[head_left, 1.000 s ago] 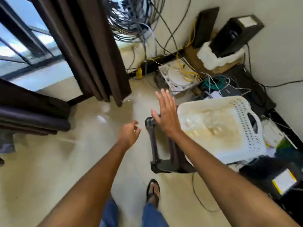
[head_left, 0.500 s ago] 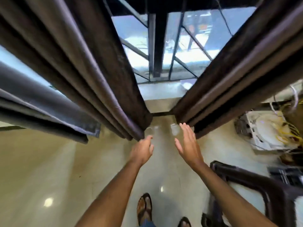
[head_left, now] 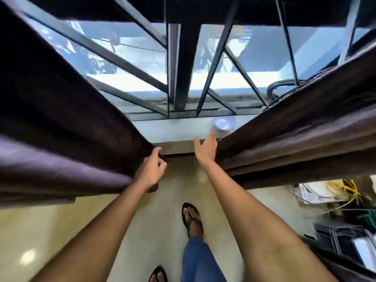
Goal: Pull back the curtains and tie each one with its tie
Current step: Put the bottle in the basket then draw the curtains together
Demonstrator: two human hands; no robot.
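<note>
head view: since half a second ago both hands have reached the curtains at the sill (head_left: pixel 173 129). left hand (head_left: pixel 151 169) grips left curtain (head_left: pixel 71 119) below it; right hand (head_left: pixel 206 148), open, presses right curtain (head_left: pixel 295 129). pulling back can begin; no ties visible.

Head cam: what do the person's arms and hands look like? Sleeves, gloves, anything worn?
Both arms are bare from above the elbow down, with no sleeves in frame. The left hand and right hand wear no gloves, and no rings, watch or wristband are visible. Lower down: blue jeans and dark flip-flop sandals.
</note>
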